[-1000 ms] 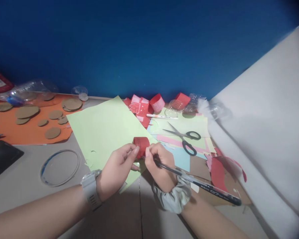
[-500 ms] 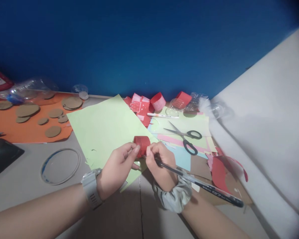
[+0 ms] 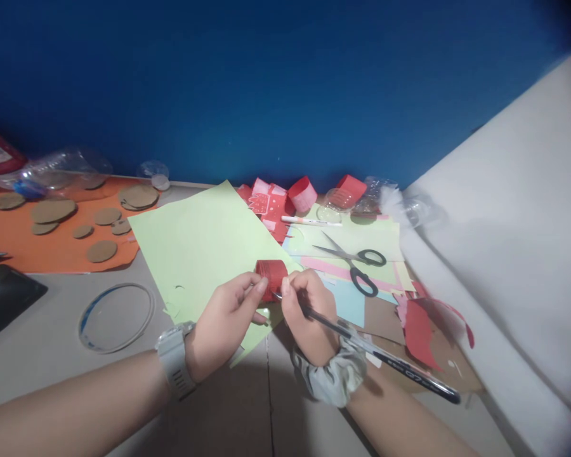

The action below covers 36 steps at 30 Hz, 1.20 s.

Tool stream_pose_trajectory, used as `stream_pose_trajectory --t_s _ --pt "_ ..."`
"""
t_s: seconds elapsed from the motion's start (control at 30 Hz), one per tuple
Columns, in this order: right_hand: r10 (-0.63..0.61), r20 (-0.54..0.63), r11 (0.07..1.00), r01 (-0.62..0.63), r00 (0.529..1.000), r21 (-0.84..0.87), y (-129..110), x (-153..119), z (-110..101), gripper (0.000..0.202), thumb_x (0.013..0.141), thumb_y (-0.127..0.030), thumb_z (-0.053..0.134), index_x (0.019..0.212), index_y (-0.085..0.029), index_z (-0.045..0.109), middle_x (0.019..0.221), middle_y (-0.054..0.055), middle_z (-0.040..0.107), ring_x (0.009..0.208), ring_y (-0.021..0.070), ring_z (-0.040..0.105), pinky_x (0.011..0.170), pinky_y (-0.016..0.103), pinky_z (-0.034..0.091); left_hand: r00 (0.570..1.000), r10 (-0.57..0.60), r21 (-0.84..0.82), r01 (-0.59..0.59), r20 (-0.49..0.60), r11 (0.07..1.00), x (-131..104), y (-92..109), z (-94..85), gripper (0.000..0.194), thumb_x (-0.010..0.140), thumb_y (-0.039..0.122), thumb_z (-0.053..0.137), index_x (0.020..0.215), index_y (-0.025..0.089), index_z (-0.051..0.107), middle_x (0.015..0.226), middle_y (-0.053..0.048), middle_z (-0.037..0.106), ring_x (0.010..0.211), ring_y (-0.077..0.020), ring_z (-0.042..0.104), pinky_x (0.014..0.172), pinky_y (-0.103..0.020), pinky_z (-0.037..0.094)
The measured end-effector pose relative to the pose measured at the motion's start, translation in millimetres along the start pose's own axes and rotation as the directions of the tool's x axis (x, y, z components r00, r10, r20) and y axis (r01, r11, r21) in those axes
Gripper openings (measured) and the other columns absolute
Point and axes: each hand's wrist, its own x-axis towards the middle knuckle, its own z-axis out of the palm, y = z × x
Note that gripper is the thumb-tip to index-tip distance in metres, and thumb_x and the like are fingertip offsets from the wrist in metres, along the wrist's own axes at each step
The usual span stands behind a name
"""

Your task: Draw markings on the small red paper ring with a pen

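Note:
Between my two hands is a small red paper ring [image 3: 273, 270] with lines on its surface. My left hand [image 3: 227, 317] pinches its left side between thumb and fingers. In my right hand [image 3: 310, 311] is a black pen [image 3: 385, 357], gripped near its tip, which meets the lower right part of the ring. The pen's long barrel slants down to the right past my wrist. Under the ring and my left fingers lies a sheet of light green paper [image 3: 200, 235].
Black-handled scissors [image 3: 356, 257] lie partly spread on paper scraps [image 3: 347, 304] at right, below a white marker [image 3: 309, 221]. Red and pink paper rings [image 3: 302, 193] stand by the blue wall [image 3: 266, 89]. Leftward are cardboard discs [image 3: 53, 209], orange paper [image 3: 19, 254], a tape ring [image 3: 117, 317] and a phone [image 3: 9, 298].
The pen has tilted slightly, its back end shifting a little left and down, and its tip now shows more clearly against the red ring. My left hand stays in place.

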Motion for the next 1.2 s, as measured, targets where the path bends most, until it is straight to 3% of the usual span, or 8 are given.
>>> stream_pose_trajectory --t_s 0.6,0.8,1.07,1.2 --pt "-0.006 0.029 1.000 0.005 1.000 0.012 -0.3 -0.1 0.0 0.026 0.092 -0.022 0.051 0.069 -0.023 0.038 0.062 -0.005 0.045 0.053 0.0103 0.040 0.051 0.024 0.034 1.000 0.005 -0.033 -0.005 -0.004 0.999 -1.1 0.4 0.7 0.030 0.093 0.044 0.053 0.091 0.017 0.065 0.082 0.001 0.060 0.082 -0.0148 0.060 0.070 -0.025 0.061" --pt "-0.014 -0.107 0.980 0.035 0.994 0.195 7.9 -4.9 2.2 0.020 0.094 -0.023 0.050 0.076 -0.023 0.041 0.071 -0.002 0.053 0.059 0.0125 0.048 0.056 0.027 0.040 1.000 0.004 0.006 -0.005 0.025 1.000 -3.1 -0.6 0.4 0.031 0.095 0.045 0.051 0.091 0.017 0.065 0.084 0.000 0.061 0.080 -0.0142 0.059 0.070 -0.025 0.061" --pt "0.028 -0.013 0.990 -0.026 1.000 0.140 8.9 -1.5 -0.7 0.020 0.091 -0.019 0.048 0.073 -0.023 0.041 0.069 -0.003 0.052 0.059 0.0118 0.045 0.057 0.026 0.037 0.998 0.001 0.050 -0.004 0.056 0.999 -3.6 -2.1 0.3 0.033 0.096 0.045 0.049 0.098 0.017 0.067 0.087 0.000 0.062 0.083 -0.0151 0.059 0.072 -0.026 0.061" --pt "0.022 -0.019 0.992 -0.020 1.000 0.122 8.0 -0.8 -1.2 0.019 0.091 -0.017 0.048 0.073 -0.023 0.042 0.068 -0.004 0.051 0.058 0.0117 0.044 0.056 0.026 0.036 0.999 0.002 0.070 -0.006 0.049 0.998 -2.0 -2.0 0.4 0.032 0.096 0.044 0.049 0.095 0.017 0.067 0.084 0.000 0.061 0.082 -0.0156 0.060 0.073 -0.026 0.061"
